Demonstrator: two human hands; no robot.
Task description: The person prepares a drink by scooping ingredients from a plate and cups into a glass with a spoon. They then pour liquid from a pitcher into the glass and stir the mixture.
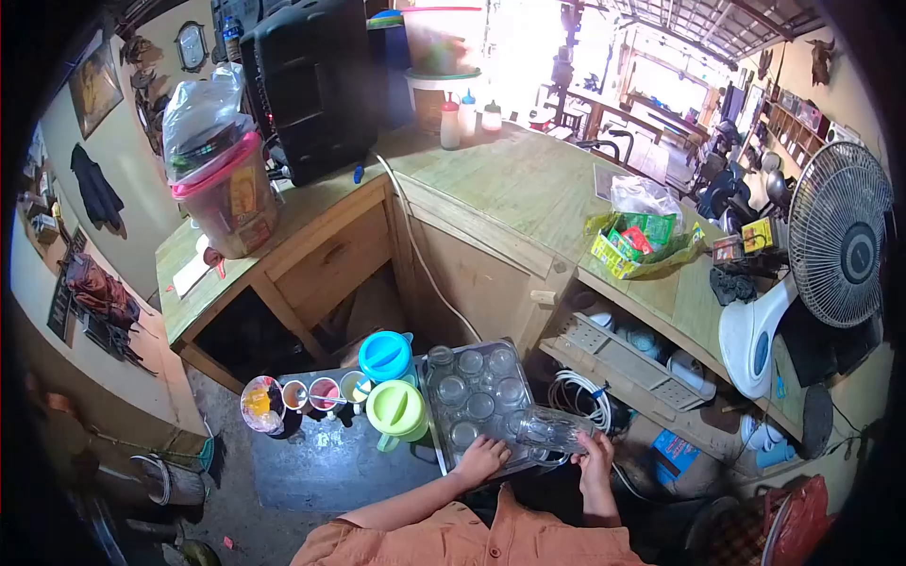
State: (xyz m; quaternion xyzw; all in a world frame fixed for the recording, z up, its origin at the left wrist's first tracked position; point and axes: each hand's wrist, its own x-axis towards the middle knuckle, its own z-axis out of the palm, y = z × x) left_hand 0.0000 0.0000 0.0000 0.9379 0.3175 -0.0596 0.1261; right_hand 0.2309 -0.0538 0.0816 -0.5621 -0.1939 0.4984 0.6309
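My right hand (595,458) is closed around the end of a clear drinking glass (547,429), tilted sideways over the right side of a metal tray (438,436). My left hand (483,462) lies at the tray's near edge, with its fingers apart beside the nearest glasses. Several clear glasses (479,405) stand close together on the tray. Left of the tray are a green-lidded pitcher (396,411) and a blue-lidded pitcher (385,356). A row of cups (325,394) sits beside them, with a plastic-wrapped container (261,404) at the end.
A wooden counter (500,189) bends around the low metal table (311,472). On it are a pink-lidded tub (226,193), squeeze bottles (450,123), a yellow-green box of packets (642,247) and a fan (845,236). Coiled white cable (578,391) hangs near my right hand.
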